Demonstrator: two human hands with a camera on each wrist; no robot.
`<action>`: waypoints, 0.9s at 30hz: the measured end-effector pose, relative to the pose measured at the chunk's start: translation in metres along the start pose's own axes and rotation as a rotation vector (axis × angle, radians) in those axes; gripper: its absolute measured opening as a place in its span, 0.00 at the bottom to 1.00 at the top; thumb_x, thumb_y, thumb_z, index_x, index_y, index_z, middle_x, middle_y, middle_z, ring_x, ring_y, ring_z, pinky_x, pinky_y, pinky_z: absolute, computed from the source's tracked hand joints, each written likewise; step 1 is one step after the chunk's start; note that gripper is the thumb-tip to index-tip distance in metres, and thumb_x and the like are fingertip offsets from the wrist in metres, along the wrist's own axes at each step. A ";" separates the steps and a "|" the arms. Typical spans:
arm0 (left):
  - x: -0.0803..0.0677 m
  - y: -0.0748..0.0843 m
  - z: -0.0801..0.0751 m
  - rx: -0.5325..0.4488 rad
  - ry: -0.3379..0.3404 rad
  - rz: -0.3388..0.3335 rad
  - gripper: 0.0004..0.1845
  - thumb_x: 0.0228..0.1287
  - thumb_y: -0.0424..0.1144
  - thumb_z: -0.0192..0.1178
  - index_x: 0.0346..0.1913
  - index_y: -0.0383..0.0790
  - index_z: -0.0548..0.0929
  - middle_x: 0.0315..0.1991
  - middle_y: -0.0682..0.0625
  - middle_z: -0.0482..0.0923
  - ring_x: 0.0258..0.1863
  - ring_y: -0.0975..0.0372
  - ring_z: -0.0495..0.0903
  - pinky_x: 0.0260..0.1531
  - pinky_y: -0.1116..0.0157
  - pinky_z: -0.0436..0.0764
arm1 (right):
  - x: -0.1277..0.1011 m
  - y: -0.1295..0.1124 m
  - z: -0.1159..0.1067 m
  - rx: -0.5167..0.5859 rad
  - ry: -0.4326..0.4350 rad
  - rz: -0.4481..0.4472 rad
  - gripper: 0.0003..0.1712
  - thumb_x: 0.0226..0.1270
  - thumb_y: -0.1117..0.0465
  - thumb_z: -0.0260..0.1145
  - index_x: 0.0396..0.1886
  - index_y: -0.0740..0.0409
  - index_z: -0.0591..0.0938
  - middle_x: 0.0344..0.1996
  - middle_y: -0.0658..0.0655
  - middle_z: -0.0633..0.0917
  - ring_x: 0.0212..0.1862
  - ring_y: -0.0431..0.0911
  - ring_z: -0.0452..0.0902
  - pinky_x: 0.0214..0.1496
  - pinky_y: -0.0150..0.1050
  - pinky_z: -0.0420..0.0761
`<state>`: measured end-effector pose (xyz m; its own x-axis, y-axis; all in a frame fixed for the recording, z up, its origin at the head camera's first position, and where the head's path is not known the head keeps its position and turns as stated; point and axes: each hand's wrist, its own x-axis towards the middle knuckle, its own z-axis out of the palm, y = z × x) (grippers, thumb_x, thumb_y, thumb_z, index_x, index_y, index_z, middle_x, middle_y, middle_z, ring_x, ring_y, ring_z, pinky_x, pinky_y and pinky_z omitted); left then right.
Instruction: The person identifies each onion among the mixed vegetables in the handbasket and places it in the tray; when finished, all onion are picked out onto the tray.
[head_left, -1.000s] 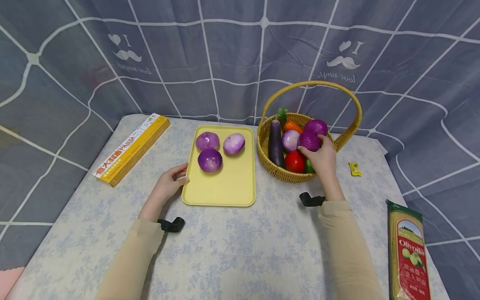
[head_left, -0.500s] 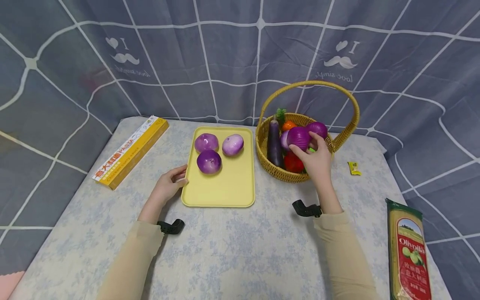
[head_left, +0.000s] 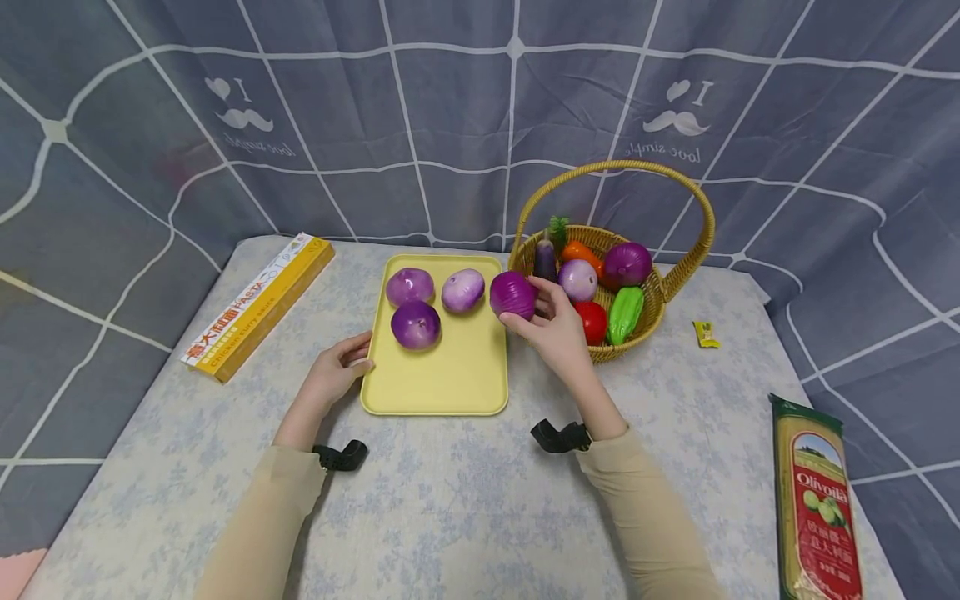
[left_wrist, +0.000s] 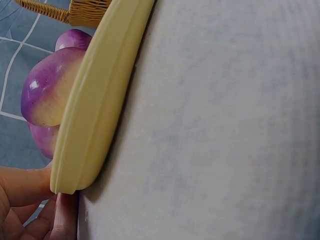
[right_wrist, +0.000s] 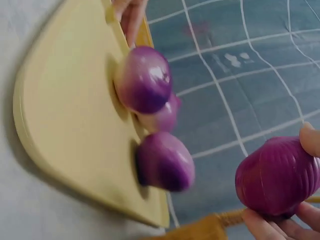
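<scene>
A purple onion is pinched between the thumb and fingers of my right hand, over the right edge of the yellow tray. In the right wrist view that onion hangs apart from the tray. Three more onions lie on the tray's back half: a dark one, a paler one and a whitish-purple one. My left hand holds the tray's left rim, its thumb against the edge; the left wrist view has a finger low at the rim.
Right of the tray stands a wicker basket with a tall handle, holding an eggplant, a tomato, a green vegetable, a carrot and two onions. A pasta box lies left, a small yellow packet right, and a spaghetti bag front right.
My right hand has lifted the purple onion out of the basket and carried it left to the tray's edge. The left hand has stayed at the tray.
</scene>
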<state>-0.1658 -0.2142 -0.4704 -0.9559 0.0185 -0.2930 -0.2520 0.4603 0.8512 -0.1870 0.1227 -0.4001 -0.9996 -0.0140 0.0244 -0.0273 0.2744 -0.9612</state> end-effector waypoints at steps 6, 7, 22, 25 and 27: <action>0.000 0.001 0.000 -0.013 -0.002 -0.007 0.31 0.72 0.31 0.54 0.76 0.39 0.61 0.69 0.36 0.68 0.68 0.48 0.69 0.58 0.68 0.79 | -0.001 0.005 0.028 -0.001 -0.062 -0.022 0.43 0.54 0.56 0.79 0.68 0.57 0.70 0.60 0.62 0.78 0.61 0.54 0.76 0.64 0.49 0.79; 0.000 0.001 0.000 -0.011 -0.004 -0.007 0.31 0.72 0.31 0.54 0.76 0.39 0.60 0.69 0.36 0.68 0.68 0.48 0.69 0.58 0.68 0.79 | -0.001 0.006 0.032 -0.015 -0.068 -0.023 0.43 0.53 0.56 0.79 0.68 0.58 0.71 0.60 0.61 0.78 0.61 0.54 0.76 0.64 0.50 0.79; 0.002 -0.001 0.002 -0.011 0.004 -0.002 0.31 0.72 0.31 0.55 0.76 0.38 0.61 0.69 0.36 0.68 0.68 0.48 0.69 0.62 0.62 0.78 | 0.002 0.034 0.071 -0.422 -0.103 -0.190 0.40 0.53 0.58 0.78 0.66 0.59 0.73 0.61 0.62 0.76 0.63 0.55 0.73 0.66 0.51 0.75; 0.002 -0.002 0.001 -0.004 0.003 0.004 0.31 0.72 0.31 0.55 0.76 0.39 0.61 0.69 0.36 0.69 0.68 0.48 0.70 0.61 0.62 0.78 | 0.004 0.038 0.073 -0.443 -0.111 -0.241 0.39 0.53 0.60 0.78 0.65 0.60 0.74 0.61 0.62 0.76 0.64 0.55 0.72 0.69 0.50 0.73; 0.001 -0.002 0.000 -0.006 0.003 0.002 0.31 0.72 0.31 0.54 0.76 0.39 0.61 0.69 0.37 0.69 0.68 0.49 0.70 0.61 0.63 0.78 | 0.004 0.039 0.074 -0.446 -0.113 -0.265 0.38 0.53 0.61 0.78 0.64 0.60 0.75 0.60 0.62 0.77 0.64 0.55 0.72 0.69 0.50 0.72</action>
<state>-0.1664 -0.2147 -0.4722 -0.9568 0.0170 -0.2902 -0.2511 0.4546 0.8546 -0.1918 0.0619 -0.4575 -0.9519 -0.2348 0.1970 -0.3033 0.6295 -0.7154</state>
